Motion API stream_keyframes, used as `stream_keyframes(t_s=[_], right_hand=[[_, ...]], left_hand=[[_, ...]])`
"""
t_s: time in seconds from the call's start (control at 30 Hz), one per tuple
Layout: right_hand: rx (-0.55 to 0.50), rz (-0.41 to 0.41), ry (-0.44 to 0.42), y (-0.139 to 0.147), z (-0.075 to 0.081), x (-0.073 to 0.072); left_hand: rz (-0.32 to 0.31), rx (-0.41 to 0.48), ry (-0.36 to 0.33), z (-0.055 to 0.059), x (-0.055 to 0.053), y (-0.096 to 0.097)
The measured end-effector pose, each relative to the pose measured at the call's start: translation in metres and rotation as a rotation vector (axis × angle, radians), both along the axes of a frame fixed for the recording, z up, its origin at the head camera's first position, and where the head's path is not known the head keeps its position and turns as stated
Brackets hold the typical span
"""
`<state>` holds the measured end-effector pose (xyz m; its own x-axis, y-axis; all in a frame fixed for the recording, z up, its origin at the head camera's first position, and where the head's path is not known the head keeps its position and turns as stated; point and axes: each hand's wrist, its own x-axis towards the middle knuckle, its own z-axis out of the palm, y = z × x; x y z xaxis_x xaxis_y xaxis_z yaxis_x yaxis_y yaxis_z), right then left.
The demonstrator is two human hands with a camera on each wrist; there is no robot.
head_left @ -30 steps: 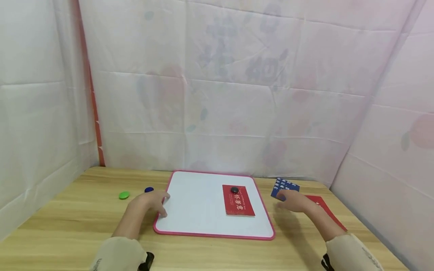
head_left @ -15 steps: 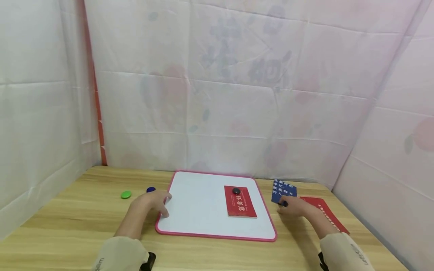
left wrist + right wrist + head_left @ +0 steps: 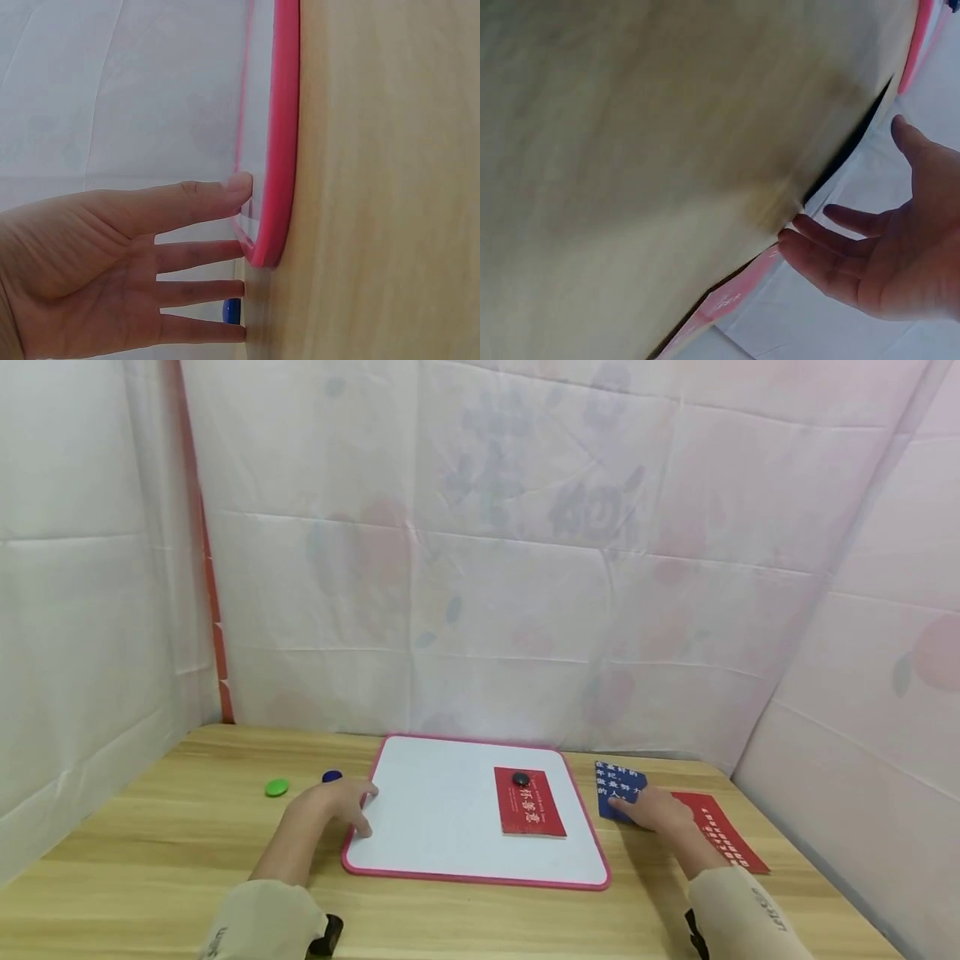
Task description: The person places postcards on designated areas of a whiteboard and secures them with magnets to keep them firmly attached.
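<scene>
1. The blue card (image 3: pixel 618 783) lay on the bench (image 3: pixel 480 922), right of the whiteboard (image 3: pixel 438 810).
2. It seemed light, bendable; its edge suited pinching.
3. The right hand (image 3: pixel 658 810) had loose, empty grip; the left hand (image 3: pixel 333 802), fingers stretched.

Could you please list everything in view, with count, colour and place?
Table: one, light wood, beneath everything
Cloth hangings: count unclear, whitish with faint prints, behind and beside the table
Whiteboard: one, white with pink rim, mid-table
Red cards: two, red, one on the whiteboard, one at far right
Black disc: one, black, on the whiteboard's card
Blue card: one, blue, right of the whiteboard
Green disc: one, green, far left
Blue disc: one, dark blue, beyond the left hand
Sleeves: two, beige, nearest
Left hand: one, bare, whiteboard's left edge
Right hand: one, bare, at the blue card
</scene>
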<state>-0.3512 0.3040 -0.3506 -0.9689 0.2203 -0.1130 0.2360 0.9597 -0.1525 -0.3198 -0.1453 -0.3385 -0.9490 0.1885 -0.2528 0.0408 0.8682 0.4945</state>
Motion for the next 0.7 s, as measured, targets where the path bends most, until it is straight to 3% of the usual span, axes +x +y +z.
stream_keyframes(t_s=[0.2,0.47,0.7], right_hand=[[-0.019,-0.050,0.032,-0.007,-0.001,-0.002],[-0.072,-0.036,-0.058,0.000,0.008,-0.011],[-0.264,-0.200,-0.049,0.011,0.002,-0.020]], left_hand=[[-0.004,0.005,0.007,0.001,0.001,0.002],[0.010,-0.007,0.005,0.002,0.002,0.003],[0.012,-0.010,0.006,0.003,0.002,0.003]])
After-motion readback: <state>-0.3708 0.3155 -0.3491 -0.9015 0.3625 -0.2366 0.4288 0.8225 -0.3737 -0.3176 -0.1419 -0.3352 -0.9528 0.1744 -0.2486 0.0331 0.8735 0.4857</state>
